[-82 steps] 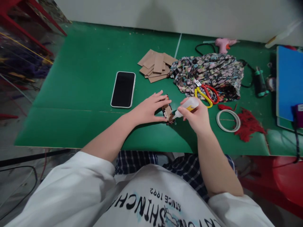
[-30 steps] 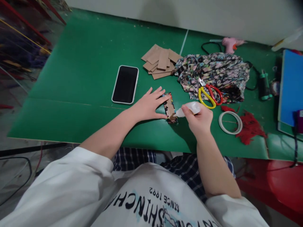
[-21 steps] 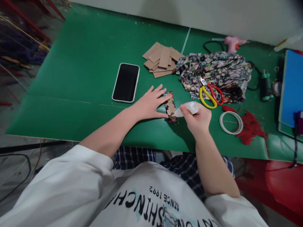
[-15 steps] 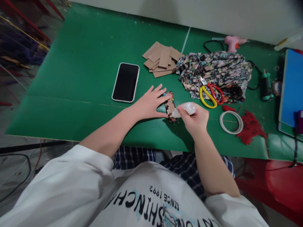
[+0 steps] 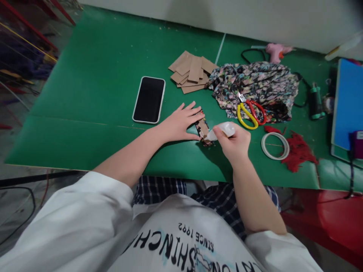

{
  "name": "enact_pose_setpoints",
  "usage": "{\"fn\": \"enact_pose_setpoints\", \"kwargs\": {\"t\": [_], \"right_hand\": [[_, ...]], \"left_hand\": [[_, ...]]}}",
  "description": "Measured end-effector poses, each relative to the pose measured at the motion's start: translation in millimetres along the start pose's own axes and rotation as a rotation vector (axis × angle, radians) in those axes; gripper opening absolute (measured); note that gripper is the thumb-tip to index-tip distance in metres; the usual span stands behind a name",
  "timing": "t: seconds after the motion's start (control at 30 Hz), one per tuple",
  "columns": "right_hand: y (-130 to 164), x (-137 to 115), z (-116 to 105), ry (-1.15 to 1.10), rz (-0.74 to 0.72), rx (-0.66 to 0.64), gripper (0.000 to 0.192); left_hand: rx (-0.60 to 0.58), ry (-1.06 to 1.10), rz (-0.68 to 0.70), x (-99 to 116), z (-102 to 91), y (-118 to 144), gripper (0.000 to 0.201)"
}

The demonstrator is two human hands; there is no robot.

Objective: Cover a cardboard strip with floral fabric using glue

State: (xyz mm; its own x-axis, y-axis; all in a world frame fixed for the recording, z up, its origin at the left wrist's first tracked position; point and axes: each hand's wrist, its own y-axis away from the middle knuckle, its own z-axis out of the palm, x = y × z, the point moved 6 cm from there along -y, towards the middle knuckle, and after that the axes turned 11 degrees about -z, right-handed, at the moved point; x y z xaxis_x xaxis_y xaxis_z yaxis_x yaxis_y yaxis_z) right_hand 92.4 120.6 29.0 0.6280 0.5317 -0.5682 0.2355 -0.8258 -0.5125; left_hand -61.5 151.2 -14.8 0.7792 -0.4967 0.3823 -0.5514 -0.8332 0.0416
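Observation:
A small cardboard rectangle edged with floral fabric (image 5: 202, 128) lies on the green table in front of me. My left hand (image 5: 181, 122) rests flat with its fingers spread, the fingertips and thumb at the left edge of that piece. Closed around a whitish translucent squeeze bottle (image 5: 227, 129) is my right hand (image 5: 236, 143). The bottle is tilted, its narrow tip down at the near right part of the piece. Whether the tip touches it I cannot tell.
Beyond the hands are a phone (image 5: 149, 99), stacked cardboard pieces (image 5: 195, 68) and crumpled floral fabric (image 5: 261, 83) bearing scissors (image 5: 252, 112). Rightward lie a tape roll (image 5: 263, 147), red scraps (image 5: 297, 153), a pink glue gun (image 5: 275, 52) and a blue folder (image 5: 348, 105).
The bottle tip has shifted slightly rightward along the near end of the fabric-edged piece. My left hand stays spread at the piece. The whole view has moved a little.

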Motion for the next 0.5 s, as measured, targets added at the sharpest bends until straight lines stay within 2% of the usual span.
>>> {"fn": "enact_pose_setpoints", "kwargs": {"t": [0.23, 0.37, 0.5], "right_hand": [[0, 2, 2, 0.012, 0.002, -0.013, 0.029], [0, 3, 2, 0.009, 0.022, -0.023, 0.030], [0, 3, 1, 0.000, 0.024, -0.019, 0.031]], "left_hand": [[-0.065, -0.067, -0.024, 9, 1.7, 5, 0.076], [-0.086, -0.099, -0.051, 14, 3.1, 10, 0.060], [-0.047, -0.077, -0.087, 8, 0.0, 5, 0.055]]}}
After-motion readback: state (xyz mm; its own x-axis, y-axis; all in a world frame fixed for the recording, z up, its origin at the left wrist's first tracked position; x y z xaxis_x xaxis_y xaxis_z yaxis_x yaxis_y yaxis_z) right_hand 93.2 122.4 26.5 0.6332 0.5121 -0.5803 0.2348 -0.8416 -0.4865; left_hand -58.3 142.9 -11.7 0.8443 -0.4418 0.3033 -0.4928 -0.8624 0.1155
